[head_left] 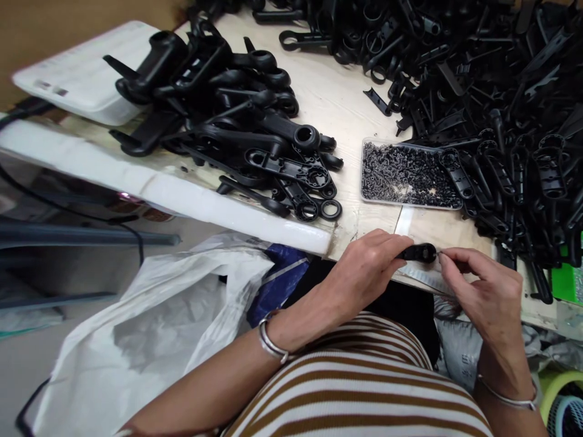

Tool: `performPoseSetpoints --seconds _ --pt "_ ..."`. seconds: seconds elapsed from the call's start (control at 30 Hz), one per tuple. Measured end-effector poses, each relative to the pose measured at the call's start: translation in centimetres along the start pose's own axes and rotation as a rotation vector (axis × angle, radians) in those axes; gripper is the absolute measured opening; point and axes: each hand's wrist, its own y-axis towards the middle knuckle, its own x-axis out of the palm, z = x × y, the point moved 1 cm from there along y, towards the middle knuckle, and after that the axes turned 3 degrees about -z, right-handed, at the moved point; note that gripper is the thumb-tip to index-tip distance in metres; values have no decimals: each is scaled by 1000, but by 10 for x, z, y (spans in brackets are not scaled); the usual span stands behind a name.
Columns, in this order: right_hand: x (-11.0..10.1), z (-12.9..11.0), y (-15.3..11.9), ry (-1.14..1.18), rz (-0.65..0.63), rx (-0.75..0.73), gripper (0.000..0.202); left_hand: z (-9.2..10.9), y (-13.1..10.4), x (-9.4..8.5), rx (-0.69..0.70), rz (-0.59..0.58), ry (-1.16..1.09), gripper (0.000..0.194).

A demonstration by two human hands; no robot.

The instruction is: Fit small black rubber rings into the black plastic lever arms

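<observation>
My left hand [364, 264] is closed around one end of a small black plastic part [419, 252], held over the table's front edge. The part's rounded end, with a hole in it, sticks out to the right. Close to that end, my right hand [485, 291] pinches with thumb and forefinger. A tiny piece seems to show at its fingertips, too small to name. Just beyond both hands lies a shallow clear tray [364, 197] of many tiny dark and silvery pieces that look like screws.
Black plastic parts are heaped at the left [255, 133] and in a larger pile [455, 79] at the back right. A white box [91, 67] stands back left. A green container [565, 282] is at the right edge. Below left hangs a white sack [150, 328].
</observation>
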Motion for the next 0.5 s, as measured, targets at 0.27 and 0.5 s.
performPoseSetpoints --seconds 0.27,0.5 --pt "11 7 0 159 27 -108 8 -1 0 1 39 40 -2 28" --pt "10 12 8 160 -40 -206 8 -2 -1 3 53 87 7 24"
